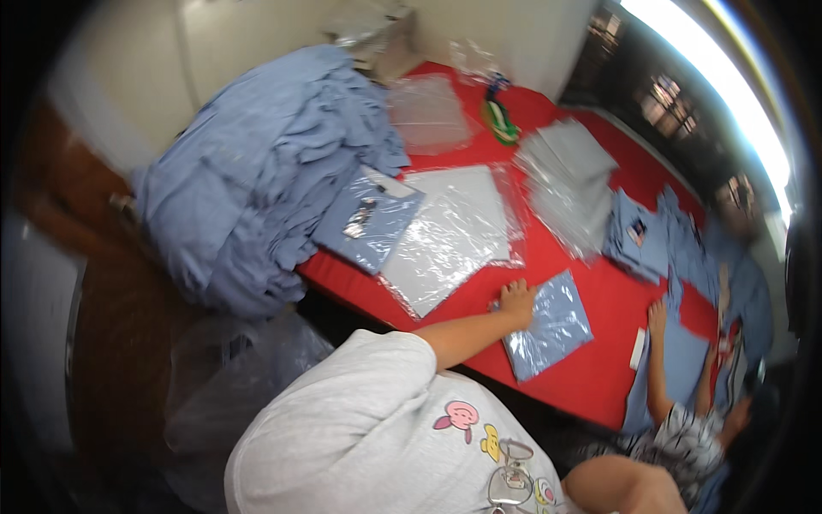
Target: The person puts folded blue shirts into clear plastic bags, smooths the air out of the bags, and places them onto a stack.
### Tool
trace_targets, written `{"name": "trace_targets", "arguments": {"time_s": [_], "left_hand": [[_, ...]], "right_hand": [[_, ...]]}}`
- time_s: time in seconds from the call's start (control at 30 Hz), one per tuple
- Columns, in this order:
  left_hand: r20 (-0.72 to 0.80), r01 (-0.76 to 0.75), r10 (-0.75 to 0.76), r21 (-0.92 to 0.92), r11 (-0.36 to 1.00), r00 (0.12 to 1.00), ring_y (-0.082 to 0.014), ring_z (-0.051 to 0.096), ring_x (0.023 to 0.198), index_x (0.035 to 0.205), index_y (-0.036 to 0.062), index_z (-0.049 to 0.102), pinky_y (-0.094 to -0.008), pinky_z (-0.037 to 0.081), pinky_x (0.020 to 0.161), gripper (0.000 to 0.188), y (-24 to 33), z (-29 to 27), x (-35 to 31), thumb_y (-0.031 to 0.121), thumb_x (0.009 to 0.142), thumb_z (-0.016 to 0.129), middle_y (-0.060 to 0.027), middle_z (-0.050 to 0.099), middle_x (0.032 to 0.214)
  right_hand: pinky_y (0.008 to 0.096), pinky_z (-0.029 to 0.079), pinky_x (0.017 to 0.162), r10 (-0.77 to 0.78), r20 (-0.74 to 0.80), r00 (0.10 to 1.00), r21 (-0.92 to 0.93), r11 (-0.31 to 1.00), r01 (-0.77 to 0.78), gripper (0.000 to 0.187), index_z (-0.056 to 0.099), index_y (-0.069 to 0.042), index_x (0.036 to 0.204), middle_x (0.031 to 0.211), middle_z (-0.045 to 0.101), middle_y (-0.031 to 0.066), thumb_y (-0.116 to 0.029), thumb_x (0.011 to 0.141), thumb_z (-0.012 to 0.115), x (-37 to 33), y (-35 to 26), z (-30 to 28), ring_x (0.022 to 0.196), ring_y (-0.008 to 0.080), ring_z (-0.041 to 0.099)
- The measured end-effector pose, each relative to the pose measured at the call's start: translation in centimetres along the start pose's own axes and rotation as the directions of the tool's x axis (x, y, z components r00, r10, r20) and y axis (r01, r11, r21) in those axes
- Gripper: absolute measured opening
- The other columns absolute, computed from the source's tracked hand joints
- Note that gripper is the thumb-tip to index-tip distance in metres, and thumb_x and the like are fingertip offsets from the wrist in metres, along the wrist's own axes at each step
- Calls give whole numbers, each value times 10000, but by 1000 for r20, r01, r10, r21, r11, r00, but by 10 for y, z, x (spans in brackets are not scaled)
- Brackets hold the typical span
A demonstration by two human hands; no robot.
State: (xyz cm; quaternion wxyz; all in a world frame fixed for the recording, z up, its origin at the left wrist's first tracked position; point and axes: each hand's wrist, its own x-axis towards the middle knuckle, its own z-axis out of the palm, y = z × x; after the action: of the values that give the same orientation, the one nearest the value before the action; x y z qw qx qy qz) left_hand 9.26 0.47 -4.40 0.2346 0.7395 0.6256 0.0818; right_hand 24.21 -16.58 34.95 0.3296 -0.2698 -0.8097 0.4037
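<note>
My left hand (pixel 517 305) reaches across to the near part of the red table. It lies on the upper left edge of a folded blue shirt in a clear plastic bag (pixel 552 330), its fingers somewhat spread. My right arm (pixel 621 484) shows only in part at the lower edge, and the hand on it is out of sight. Beyond my left hand lies a stack of clear plastic bags with white inside (pixel 458 223). Another bagged blue shirt (pixel 368 218) overlaps this stack on its left.
A big heap of blue shirts (pixel 257 163) covers the table's left end. More clear bags (pixel 569 176), a green tape roll (pixel 498 120) and folded blue shirts (pixel 635 236) lie farther back and right. At right, a co-worker's hands (pixel 657 321) handle blue cloth (pixel 681 368).
</note>
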Motion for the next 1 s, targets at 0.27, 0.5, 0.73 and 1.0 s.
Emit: {"name": "trace_targets", "arguments": {"time_s": [0.27,0.5,0.73,1.0], "left_hand": [[-53,-31,5,-509,860,999,-451,603,1271,1429,-7,542,-500,528,1068,663,-85,-37,-33,-6,815,793,-249,565,1351],[575,479,117,-762,435,810,-244,743,937,1165,-49,773,-382,568,814,406,-123,-34,-36,164,843,899,-148,787,1059],[265,54,255,-784,619,930,-219,751,975,1191,-24,775,-370,566,898,360,-157,-251,-65,191,903,806,-156,807,1104],[-277,-37,66,109,993,959,-310,714,906,1114,-1,692,-441,544,843,359,-235,-398,-153,208,865,843,-159,652,948]], "right_hand": [[365,486,1057,528,-844,97,479,822,-309,501,547,14,1457,1418,650,205,-241,1063,723,-69,279,127,1305,226,618],[232,427,554,897,-442,-22,887,433,-158,533,524,2,1474,817,598,-4,-145,1014,750,-86,329,218,606,78,524],[243,492,629,881,-455,128,829,472,-299,378,630,-34,1387,915,682,17,-194,1054,712,-30,331,203,685,78,600],[285,561,767,788,-455,415,526,614,-589,461,638,-22,1386,1127,708,93,-142,965,783,96,385,224,892,157,687]]}}
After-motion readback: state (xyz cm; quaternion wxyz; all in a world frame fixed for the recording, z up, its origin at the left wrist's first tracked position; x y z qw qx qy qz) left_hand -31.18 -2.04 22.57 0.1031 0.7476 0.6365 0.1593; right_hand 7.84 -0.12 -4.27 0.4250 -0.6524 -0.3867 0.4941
